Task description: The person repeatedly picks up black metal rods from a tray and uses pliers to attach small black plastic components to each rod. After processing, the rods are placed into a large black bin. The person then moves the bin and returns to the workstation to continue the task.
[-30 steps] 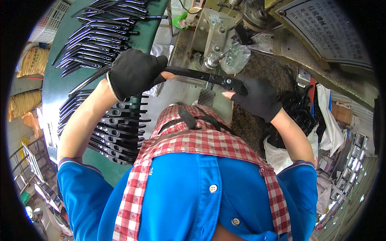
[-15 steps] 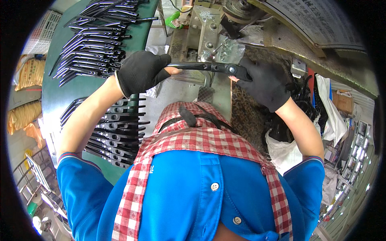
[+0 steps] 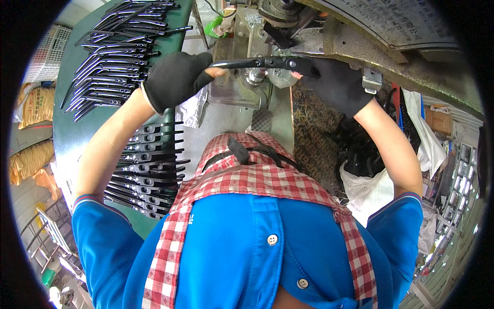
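Observation:
Between my hands runs a black metal lever bar (image 3: 242, 64), roughly level, with a shiny round rivet head in the wider piece at its right part. My left hand (image 3: 176, 82), in a black glove with bare thumb tip, is closed around the bar's left end. The gloved right hand (image 3: 337, 85) grips the right end, which its fingers hide. Just beyond the bar stands a greasy metal machine (image 3: 280, 13). Whether the bar touches the machine I cannot tell.
On the green table (image 3: 116, 114) at left lie rows of black bent levers (image 3: 110, 67) and, nearer, a stack of black drilled parts (image 3: 146, 167). A metal pedal (image 3: 261, 120) sits below the machine. To the right are a white sack (image 3: 368, 193) and a small metal box (image 3: 371, 80).
Both hands have carried the lever bar away from my body, up toward the machine. My grip at its two ends looks the same.

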{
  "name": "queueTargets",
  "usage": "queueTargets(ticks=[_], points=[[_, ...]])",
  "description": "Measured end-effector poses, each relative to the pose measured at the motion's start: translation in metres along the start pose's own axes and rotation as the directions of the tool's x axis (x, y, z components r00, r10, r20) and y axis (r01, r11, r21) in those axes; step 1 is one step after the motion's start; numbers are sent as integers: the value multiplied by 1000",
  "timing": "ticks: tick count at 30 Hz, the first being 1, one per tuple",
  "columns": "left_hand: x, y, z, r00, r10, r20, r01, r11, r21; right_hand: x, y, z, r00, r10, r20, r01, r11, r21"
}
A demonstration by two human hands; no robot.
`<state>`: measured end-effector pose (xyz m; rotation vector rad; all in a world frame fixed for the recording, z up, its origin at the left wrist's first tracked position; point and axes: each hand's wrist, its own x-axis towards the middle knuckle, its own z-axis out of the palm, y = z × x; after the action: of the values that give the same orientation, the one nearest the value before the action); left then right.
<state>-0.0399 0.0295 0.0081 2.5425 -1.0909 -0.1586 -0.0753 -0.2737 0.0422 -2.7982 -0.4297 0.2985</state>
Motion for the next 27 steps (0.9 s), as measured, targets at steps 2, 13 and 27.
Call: queueTargets(ticks=[2,13,27], points=[[6,-6,-2,1000,21,-9,-21,1000,22,7,9,6,1000,2,2,-2,1000,23],[22,-14,-12,995,96,38,-100,987,128,17,6,-8,958,82,276,-102,993,60],[33,-38,17,981,185,-54,-168,959,230,10,10,52,985,129,-115,-140,986,-95]])
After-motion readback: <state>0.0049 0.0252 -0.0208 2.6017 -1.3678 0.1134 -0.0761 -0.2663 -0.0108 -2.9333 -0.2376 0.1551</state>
